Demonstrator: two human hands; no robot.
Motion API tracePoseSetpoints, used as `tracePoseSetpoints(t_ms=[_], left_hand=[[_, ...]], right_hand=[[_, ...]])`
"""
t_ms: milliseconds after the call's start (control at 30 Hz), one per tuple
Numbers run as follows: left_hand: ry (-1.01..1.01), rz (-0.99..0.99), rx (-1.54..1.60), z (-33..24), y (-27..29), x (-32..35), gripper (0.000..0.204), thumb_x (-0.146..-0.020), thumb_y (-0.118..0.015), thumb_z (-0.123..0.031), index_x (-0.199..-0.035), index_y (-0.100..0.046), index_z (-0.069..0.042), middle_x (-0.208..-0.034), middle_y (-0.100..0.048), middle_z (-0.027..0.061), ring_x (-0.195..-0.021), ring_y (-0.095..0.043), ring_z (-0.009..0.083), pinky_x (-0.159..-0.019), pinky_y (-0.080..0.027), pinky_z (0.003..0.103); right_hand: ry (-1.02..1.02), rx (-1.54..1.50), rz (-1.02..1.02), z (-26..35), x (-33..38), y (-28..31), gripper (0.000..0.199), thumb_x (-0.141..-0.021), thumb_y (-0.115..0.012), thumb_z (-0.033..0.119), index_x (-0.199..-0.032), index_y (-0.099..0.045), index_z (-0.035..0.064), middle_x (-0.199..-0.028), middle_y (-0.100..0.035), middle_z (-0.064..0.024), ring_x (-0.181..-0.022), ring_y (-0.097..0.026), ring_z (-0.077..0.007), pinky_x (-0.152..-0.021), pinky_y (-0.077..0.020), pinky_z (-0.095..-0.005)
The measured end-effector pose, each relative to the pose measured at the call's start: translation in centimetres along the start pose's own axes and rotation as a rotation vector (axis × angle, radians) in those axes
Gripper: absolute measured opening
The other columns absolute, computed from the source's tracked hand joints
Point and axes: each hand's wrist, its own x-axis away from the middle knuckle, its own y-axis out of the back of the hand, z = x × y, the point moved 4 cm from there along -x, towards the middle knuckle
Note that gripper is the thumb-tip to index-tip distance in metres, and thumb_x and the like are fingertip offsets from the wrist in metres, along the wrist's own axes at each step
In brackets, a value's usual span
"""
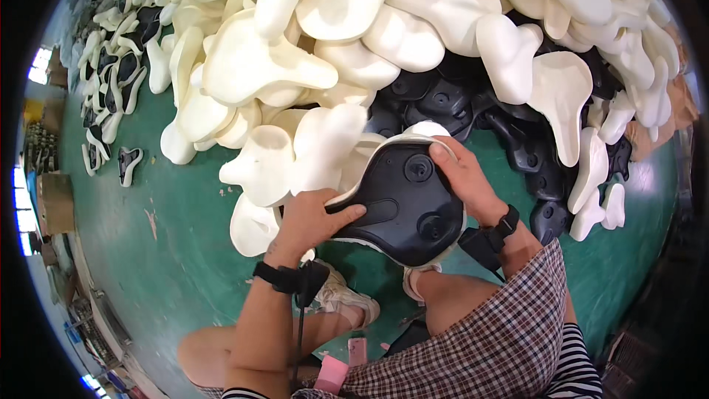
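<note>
"One black-backed saddle (402,196), held up?"

"Yes: left hand (312,219) grasping its narrow end, right hand (470,183) gripping the wide end's edge, above the green floor (185,236), near that heap of cream pads (405,38)."

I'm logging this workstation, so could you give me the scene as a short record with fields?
Held: saddle, black underside facing the camera
Left grip: on its narrow end, thumb over the black face
Right grip: on its wide end
Ahead: heaped cream pads, with black shells among them
Floor: green
</note>
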Motion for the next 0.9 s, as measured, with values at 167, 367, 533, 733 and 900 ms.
tracePoseSetpoints(t_ms=[167, 367, 533, 733, 900], left_hand=[[-0.007, -0.076, 0.151, 2.6, -2.8, 0.4, 0.048, -0.084, -0.064, -0.047, -0.083, -0.068, 0.001, -0.067, -0.063, 0.0186, -0.06, -0.058, 0.0338, -0.06, -0.046, 0.038], [-0.043, 0.022, 0.542, 4.1, -5.5, 0.7, 0.038, -0.086, -0.068, -0.033, -0.085, -0.065, 0.005, -0.062, -0.056, 0.0068, -0.063, -0.048, 0.0094, -0.059, -0.043, 0.03], [-0.047, 0.046, 0.57, 6.1, -6.3, 1.2, 0.038, -0.085, -0.068, -0.034, -0.087, -0.066, 0.005, -0.064, -0.059, 0.008, -0.063, -0.05, 0.0106, -0.061, -0.044, 0.03], [-0.001, 0.164, 0.417, 1.6, -4.5, 0.3, 0.044, -0.085, -0.066, -0.04, -0.095, -0.067, 0.003, -0.077, -0.067, 0.0131, -0.074, -0.064, 0.0205, -0.07, -0.049, 0.034], [0.112, -0.118, 0.536, 1.4, -5.3, 0.5, 0.046, -0.087, -0.063, -0.041, -0.099, -0.067, 0.003, -0.083, -0.069, 0.0185, -0.078, -0.067, 0.0285, -0.072, -0.05, 0.037]], right_hand=[[-0.061, -0.123, 0.019, 0.8, 1.4, 0.0, 0.044, -0.101, -0.042, 0.035, -0.121, -0.055, -0.0017, -0.109, -0.061, -0.0061, -0.095, -0.056, -0.0102, -0.085, -0.0463, -0.0249], [-0.049, -0.133, 0.092, 0.8, 0.6, 0.0, 0.048, -0.103, -0.036, 0.036, -0.119, -0.058, -0.0027, -0.106, -0.064, -0.006, -0.091, -0.058, -0.0098, -0.082, -0.0475, -0.025], [-0.104, -0.157, 0.163, -0.9, -0.6, -0.2, 0.043, -0.101, -0.043, 0.035, -0.114, -0.061, -0.002, -0.1, -0.065, -0.0038, -0.083, -0.059, -0.0071, -0.076, -0.0501, -0.0227], [-0.12, -0.114, 0.168, -2.8, -0.5, 0.2, 0.045, -0.102, -0.04, 0.036, -0.119, -0.058, -0.0013, -0.106, -0.064, -0.0056, -0.094, -0.058, -0.01, -0.085, -0.0466, -0.0241], [-0.07, -0.059, 0.273, 0.1, 0.6, -2.9, 0.05, -0.102, -0.041, 0.037, -0.133, -0.046, -0.0013, -0.122, -0.056, -0.0088, -0.111, -0.052, -0.0156, -0.098, -0.04, -0.0278]])
